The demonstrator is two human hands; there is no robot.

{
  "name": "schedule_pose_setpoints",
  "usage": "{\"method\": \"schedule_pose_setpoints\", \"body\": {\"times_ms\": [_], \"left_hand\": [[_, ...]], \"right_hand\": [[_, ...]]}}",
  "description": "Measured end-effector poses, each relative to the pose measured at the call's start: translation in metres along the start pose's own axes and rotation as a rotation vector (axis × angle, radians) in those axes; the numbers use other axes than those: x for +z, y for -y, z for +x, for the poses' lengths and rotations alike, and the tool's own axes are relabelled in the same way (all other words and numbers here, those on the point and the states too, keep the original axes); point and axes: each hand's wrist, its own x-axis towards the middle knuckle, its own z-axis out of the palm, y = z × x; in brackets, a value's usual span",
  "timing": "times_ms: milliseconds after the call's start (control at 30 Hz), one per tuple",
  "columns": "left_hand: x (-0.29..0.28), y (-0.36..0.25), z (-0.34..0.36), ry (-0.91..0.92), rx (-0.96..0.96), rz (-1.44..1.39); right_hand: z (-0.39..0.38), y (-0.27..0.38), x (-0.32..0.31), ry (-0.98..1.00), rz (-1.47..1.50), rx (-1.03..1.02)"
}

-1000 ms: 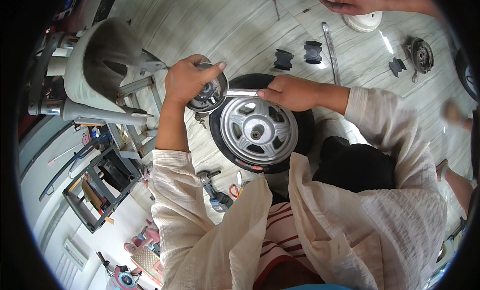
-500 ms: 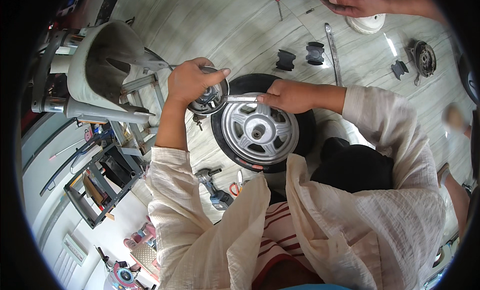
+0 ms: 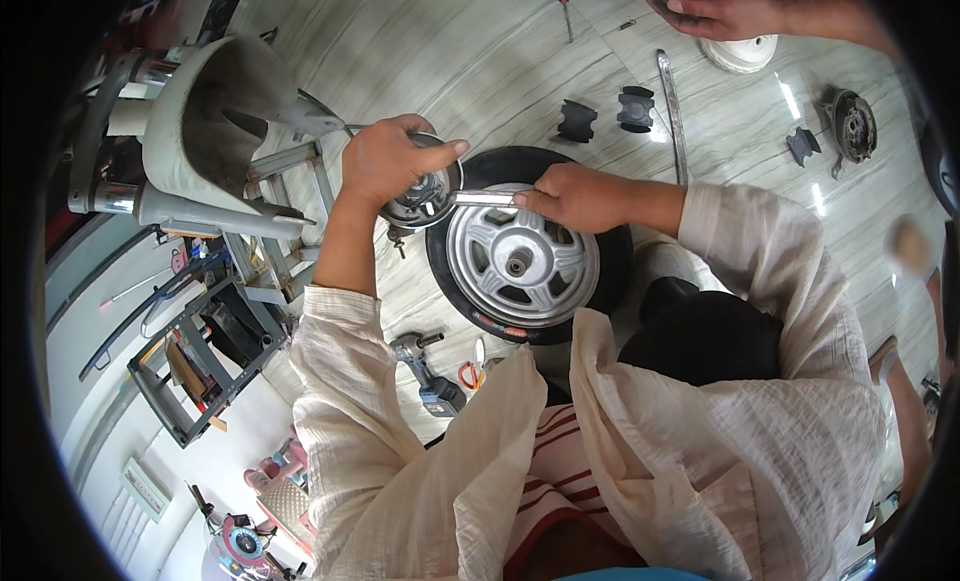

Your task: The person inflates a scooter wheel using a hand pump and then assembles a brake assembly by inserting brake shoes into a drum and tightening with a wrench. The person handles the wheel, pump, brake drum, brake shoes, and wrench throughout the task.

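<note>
My left hand (image 3: 385, 161) is closed round the rim of a round metal brake plate (image 3: 408, 217), thumb across its top. The plate has brake parts inside and a small lever hanging off its lower edge. In my right hand (image 3: 585, 199) is a flat metal bar (image 3: 484, 198), pinched by thumb and fingers. Its far end meets the plate's right side; whether it is wedged under a part there I cannot tell. Below both hands lies a scooter wheel (image 3: 478, 292), a black tyre on a silver spoked rim.
Another person's hand (image 3: 735, 13) reaches over a white round part (image 3: 742, 56). Around it lie a long metal lever (image 3: 672, 111), black plastic pieces (image 3: 577, 122), a screwdriver (image 3: 567, 16) and another brake plate (image 3: 852, 126). A cordless impact wrench (image 3: 430, 376) and the scooter's front frame (image 3: 190, 131) are left.
The whole view has shifted slightly. Both hands keep their hold, with the bar still against the plate. The other person's hand has moved a little.
</note>
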Motion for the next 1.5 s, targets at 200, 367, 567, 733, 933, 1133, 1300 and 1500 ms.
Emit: {"method": "schedule_pose_setpoints", "body": {"times_ms": [200,367,567,733,933,1133,1300,1500], "left_hand": [[-0.007,-0.001,-0.005,0.032,0.047,0.047],[0.004,0.008,-0.014,-0.194,0.178,-0.142],[0.021,0.027,-0.016,-0.367,0.368,-0.288],[0.024,0.029,-0.014,-0.405,0.366,-0.232],[0.023,0.031,-0.013,-0.423,0.332,-0.247],[0.024,0.016,0.002,-0.414,0.185,-0.204],[0.015,0.011,-0.002,-0.410,0.219,-0.255],[0.018,0.013,-0.002,-0.354,0.202,-0.443]], "right_hand": [[0.015,-0.019,-0.003,0.564,0.740,0.245],[-0.011,-0.025,-0.029,-0.282,-0.123,-0.141],[-0.017,0.058,-0.059,-0.479,-0.573,-0.170],[0.000,0.090,-0.058,-0.420,-0.743,-0.181],[0.015,0.072,-0.054,-0.510,-0.497,-0.191],[0.041,0.049,-0.031,-0.276,0.138,-0.153],[0.057,0.067,-0.024,-0.383,0.001,-0.236],[0.074,0.049,-0.024,-0.294,0.237,-0.398]]}}
